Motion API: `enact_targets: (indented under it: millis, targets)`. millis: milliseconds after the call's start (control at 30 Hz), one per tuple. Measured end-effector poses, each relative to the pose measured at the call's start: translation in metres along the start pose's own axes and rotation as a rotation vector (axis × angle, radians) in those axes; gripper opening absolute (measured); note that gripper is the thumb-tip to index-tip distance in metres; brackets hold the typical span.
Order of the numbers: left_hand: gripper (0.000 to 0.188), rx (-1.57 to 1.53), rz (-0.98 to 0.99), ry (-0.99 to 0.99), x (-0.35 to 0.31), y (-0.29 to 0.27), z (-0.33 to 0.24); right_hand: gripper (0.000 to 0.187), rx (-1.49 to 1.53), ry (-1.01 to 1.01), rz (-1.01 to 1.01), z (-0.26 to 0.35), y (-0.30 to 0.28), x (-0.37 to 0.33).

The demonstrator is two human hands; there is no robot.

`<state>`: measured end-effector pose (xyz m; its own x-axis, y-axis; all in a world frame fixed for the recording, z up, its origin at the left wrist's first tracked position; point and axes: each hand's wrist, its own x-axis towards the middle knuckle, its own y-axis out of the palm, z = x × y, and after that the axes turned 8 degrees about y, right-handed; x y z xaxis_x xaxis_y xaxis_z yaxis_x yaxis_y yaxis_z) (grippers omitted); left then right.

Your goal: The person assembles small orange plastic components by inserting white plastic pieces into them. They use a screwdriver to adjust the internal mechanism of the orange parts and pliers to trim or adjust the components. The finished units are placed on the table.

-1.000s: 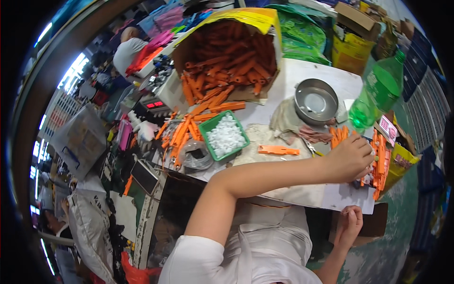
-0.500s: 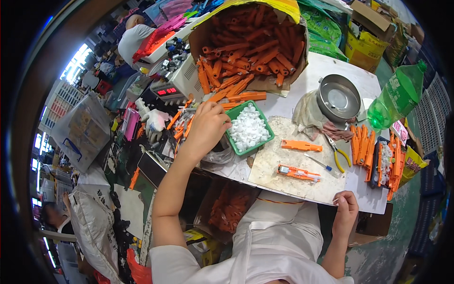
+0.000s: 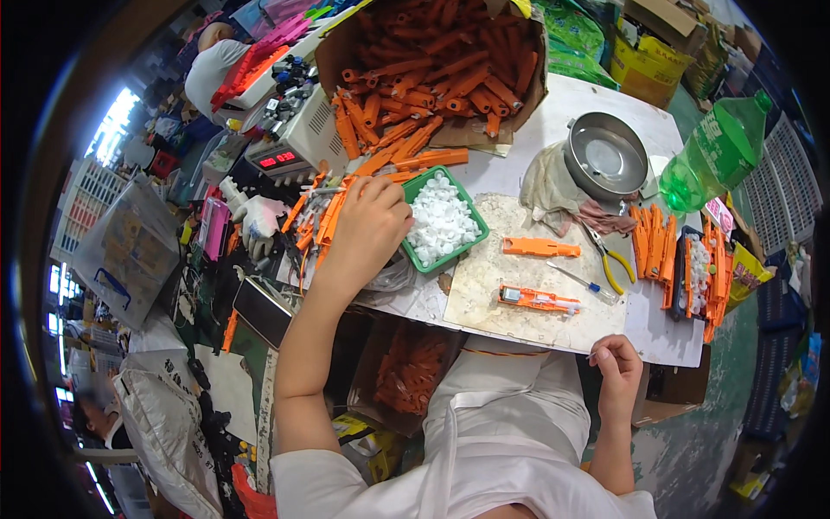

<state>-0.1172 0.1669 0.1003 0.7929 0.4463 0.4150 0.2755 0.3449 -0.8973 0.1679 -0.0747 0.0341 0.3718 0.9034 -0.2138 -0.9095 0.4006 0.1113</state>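
My left hand reaches over a heap of loose orange plastic parts, right against the green tray of small white plastic pieces. Its fingers are curled and close together; their tips are hidden. A thin greyish stick shows just left of them. At the table's front edge my right hand pinches something tiny between thumb and forefinger, too small to name. Between the hands, on a stained board, lie an orange casing, an orange casing with inner parts fitted and a blue-tipped screwdriver.
Behind the tray, a tipped carton spills orange casings. Yellow-handled pliers, a metal bowl on a rag, a green bottle and stacked orange casings stand right. A power supply sits at the left.
The whole view has shifted slightly, so everything sits a little higher and further left. My left hand stays beside the tray, its fingers moved slightly; my right hand keeps its pinch.
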Motion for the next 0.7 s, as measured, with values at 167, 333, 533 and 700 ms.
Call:
enact_targets:
  millis: [167,333,533,700]
  targets:
    - [0.011,-0.712,-0.229,-0.146,0.009,-0.010,-0.066,0.008,-0.090,-0.368,0.000,0.017,0.024,0.011]
    - [0.010,-1.178,-0.296,-0.338,0.007,0.004,-0.138,0.022,-0.448,-0.994,-0.047,0.047,0.057,0.022]
    - [0.011,-1.118,-0.383,-0.341,0.011,-0.002,-0.162,0.024,-0.564,-1.064,-0.117,0.033,0.059,0.028]
    - [0.012,-1.046,-0.358,-0.313,0.012,-0.006,-0.164,0.025,-0.543,-1.079,-0.104,0.029,0.058,0.029]
